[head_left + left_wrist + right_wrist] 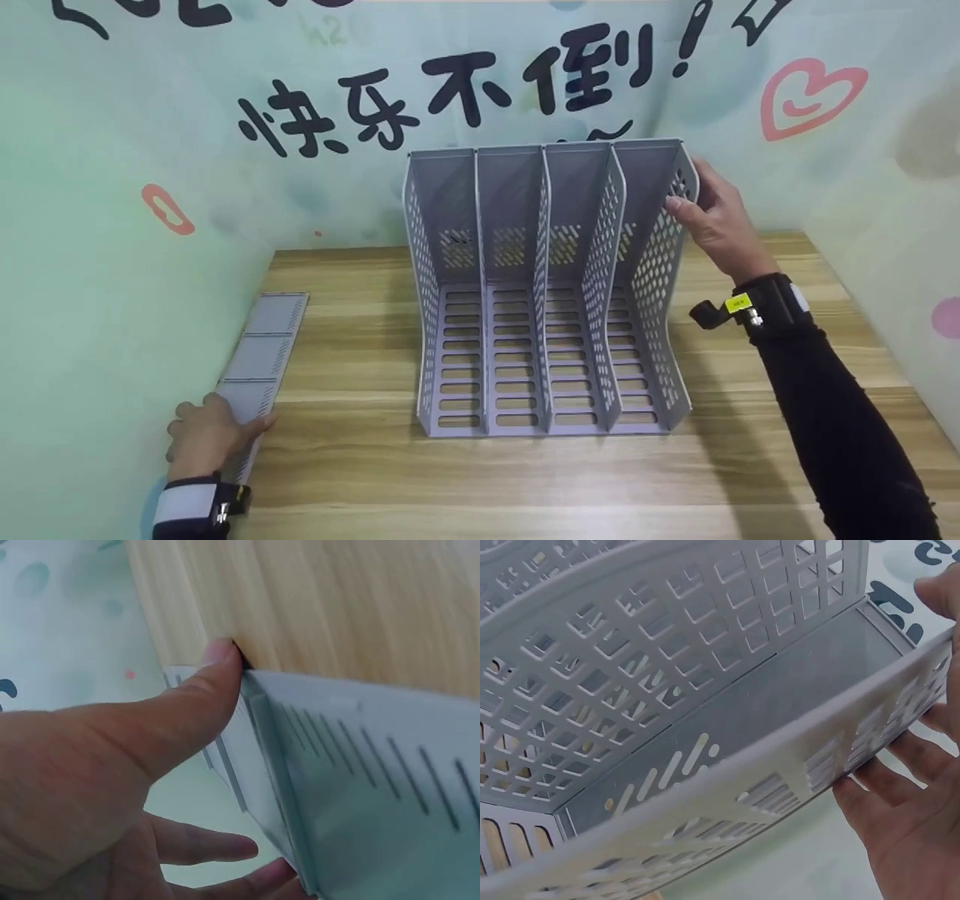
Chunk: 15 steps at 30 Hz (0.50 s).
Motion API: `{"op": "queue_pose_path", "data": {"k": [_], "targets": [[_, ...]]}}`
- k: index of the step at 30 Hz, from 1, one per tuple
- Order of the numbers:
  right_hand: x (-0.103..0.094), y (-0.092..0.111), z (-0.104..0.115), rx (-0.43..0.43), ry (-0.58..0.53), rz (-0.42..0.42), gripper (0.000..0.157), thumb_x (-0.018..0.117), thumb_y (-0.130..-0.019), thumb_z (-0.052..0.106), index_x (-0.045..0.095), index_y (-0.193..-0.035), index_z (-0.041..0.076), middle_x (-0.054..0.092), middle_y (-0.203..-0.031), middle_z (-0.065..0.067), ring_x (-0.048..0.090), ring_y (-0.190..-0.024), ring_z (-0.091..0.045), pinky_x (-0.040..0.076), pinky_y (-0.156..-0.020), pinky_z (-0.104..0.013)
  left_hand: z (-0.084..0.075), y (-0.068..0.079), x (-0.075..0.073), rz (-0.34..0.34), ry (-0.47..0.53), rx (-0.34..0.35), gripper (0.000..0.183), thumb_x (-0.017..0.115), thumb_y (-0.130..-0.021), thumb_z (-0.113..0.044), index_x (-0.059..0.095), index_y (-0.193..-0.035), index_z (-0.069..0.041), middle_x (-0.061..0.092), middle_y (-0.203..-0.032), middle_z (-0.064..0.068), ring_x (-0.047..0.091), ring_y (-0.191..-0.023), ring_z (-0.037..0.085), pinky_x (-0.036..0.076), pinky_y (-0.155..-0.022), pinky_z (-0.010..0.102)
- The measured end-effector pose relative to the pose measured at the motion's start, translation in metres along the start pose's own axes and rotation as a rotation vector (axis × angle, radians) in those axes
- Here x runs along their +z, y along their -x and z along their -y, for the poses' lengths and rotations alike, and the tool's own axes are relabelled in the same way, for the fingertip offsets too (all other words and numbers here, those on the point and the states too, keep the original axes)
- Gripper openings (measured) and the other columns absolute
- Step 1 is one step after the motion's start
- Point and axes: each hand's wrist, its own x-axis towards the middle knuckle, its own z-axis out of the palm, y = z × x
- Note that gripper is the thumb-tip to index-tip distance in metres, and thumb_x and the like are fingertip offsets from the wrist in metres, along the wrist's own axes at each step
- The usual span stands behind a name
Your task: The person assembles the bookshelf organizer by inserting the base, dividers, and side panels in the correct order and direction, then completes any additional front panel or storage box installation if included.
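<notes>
A grey file rack [517,352] with upright dividers stands on the wooden table, its open front facing me. My right hand [716,217] grips the upper back part of its perforated right side wall [780,765], the thumb on the inner side and the fingers outside. At the left lies a long grey panel [259,358] with raised ridges and rows of small slots. My left hand [210,439] holds this panel across its width, the thumb [214,682] at one long edge and the fingers [214,844] at the other. Part of the panel is hidden under that hand.
The light wooden table [345,465] runs back to a pale green printed backdrop [337,187] with black characters and a pink heart. Backdrop walls also stand at the left and right table edges. Both wrists wear strapped cameras.
</notes>
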Motion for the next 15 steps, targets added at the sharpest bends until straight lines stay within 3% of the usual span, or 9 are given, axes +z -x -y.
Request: {"op": "queue_pose_path", "data": {"k": [3,7,11,13,15], "targets": [[-0.002,-0.001,0.002,0.002,-0.002,-0.004,0.062,0.065,-0.093,0.005,0.046,-0.152,0.009,0.05,-0.142,-0.026,0.049,-0.126,-0.037,0.05,-0.098,-0.035,-0.001,-0.003,0.0,-0.017,0.003,-0.034,0.102,0.079,-0.081,-0.059,0.036,-0.116,0.026,0.035,-0.096,0.037,0.043,-0.094,0.056,0.047,-0.075,0.068],[-0.002,0.002,0.007,0.02,0.011,-0.009,0.063,0.068,-0.093,0.008,0.045,-0.151,0.006,0.048,-0.143,-0.025,0.047,-0.128,-0.037,0.05,-0.098,-0.031,0.001,-0.006,-0.002,0.024,0.048,-0.052,0.113,0.083,-0.076,-0.061,0.028,-0.12,0.028,0.037,-0.097,0.038,0.046,-0.094,0.054,0.049,-0.077,0.06],[-0.005,0.014,0.016,0.062,0.086,-0.093,0.072,0.074,-0.094,0.018,0.038,-0.155,0.007,0.04,-0.153,-0.02,0.041,-0.138,-0.036,0.045,-0.104,-0.03,0.004,-0.002,-0.006,0.116,0.193,0.0,0.096,0.068,-0.095,-0.049,0.02,-0.133,0.024,0.048,-0.101,0.033,0.058,-0.09,0.042,0.053,-0.073,0.049],[-0.007,0.021,0.023,0.062,0.098,-0.191,0.075,0.077,-0.092,0.021,0.037,-0.154,0.006,0.037,-0.156,-0.017,0.038,-0.141,-0.035,0.041,-0.109,-0.032,0.004,0.005,-0.012,0.138,0.258,0.064,0.077,0.053,-0.105,-0.039,0.018,-0.138,0.021,0.052,-0.106,0.032,0.06,-0.095,0.042,0.053,-0.078,0.052],[-0.008,0.028,0.032,0.024,0.103,-0.31,0.074,0.079,-0.09,0.02,0.04,-0.151,0.004,0.037,-0.155,-0.017,0.038,-0.142,-0.034,0.036,-0.113,-0.034,0.001,0.017,-0.021,0.116,0.328,0.127,0.063,0.04,-0.109,-0.033,0.017,-0.141,0.016,0.049,-0.118,0.035,0.056,-0.108,0.046,0.049,-0.088,0.058]]}}
